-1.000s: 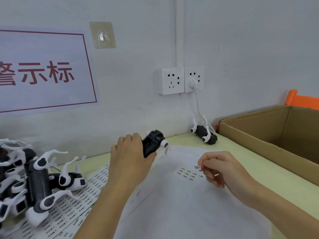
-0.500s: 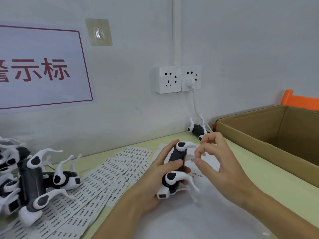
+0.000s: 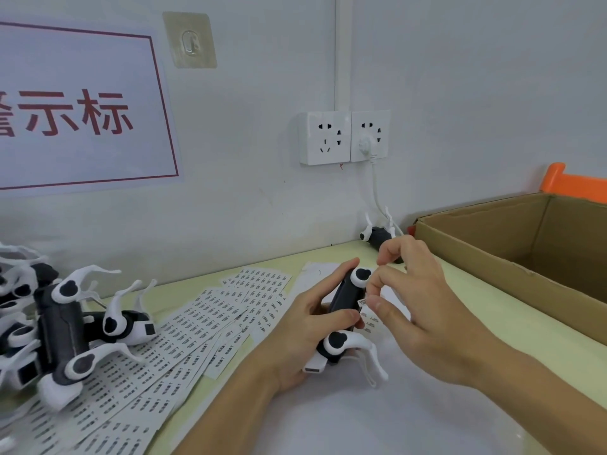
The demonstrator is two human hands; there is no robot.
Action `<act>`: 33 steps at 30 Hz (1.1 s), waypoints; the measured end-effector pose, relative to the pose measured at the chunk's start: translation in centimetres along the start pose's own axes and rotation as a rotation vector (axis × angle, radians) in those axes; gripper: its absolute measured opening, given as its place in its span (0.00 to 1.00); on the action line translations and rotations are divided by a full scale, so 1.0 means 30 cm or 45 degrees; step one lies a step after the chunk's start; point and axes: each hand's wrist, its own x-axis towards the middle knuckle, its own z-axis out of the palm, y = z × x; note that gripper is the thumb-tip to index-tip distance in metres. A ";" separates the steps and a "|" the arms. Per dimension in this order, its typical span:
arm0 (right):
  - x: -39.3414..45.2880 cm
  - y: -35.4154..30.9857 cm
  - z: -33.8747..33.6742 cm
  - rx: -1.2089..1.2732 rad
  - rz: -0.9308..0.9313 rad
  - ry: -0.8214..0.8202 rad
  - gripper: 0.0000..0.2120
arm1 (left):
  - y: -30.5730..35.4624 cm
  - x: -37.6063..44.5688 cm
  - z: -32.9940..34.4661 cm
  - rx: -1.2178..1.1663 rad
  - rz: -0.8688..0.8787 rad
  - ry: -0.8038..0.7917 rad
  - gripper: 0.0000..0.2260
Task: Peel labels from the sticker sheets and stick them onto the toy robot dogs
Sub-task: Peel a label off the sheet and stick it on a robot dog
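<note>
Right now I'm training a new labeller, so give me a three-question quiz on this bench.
1. True or false: the left hand grips the toy robot dog.
2. Where is the small label? A) on the sticker sheets B) at the right hand thumb tip, against the dog's body C) in the cardboard box
3. What is plugged into the wall socket?

Key: 1 true; 2 B; 3 a white plug with a white cable.
</note>
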 end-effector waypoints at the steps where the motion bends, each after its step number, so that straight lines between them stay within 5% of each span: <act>1: -0.001 0.000 0.001 -0.030 -0.010 -0.003 0.06 | 0.000 0.001 0.002 0.010 0.002 0.005 0.28; 15: 0.005 -0.004 0.008 -0.539 -0.157 0.100 0.11 | 0.005 -0.005 0.008 -0.029 -0.026 -0.018 0.28; 33: 0.014 -0.009 0.020 -0.651 -0.268 0.213 0.12 | 0.013 -0.006 0.019 -0.011 -0.022 0.000 0.27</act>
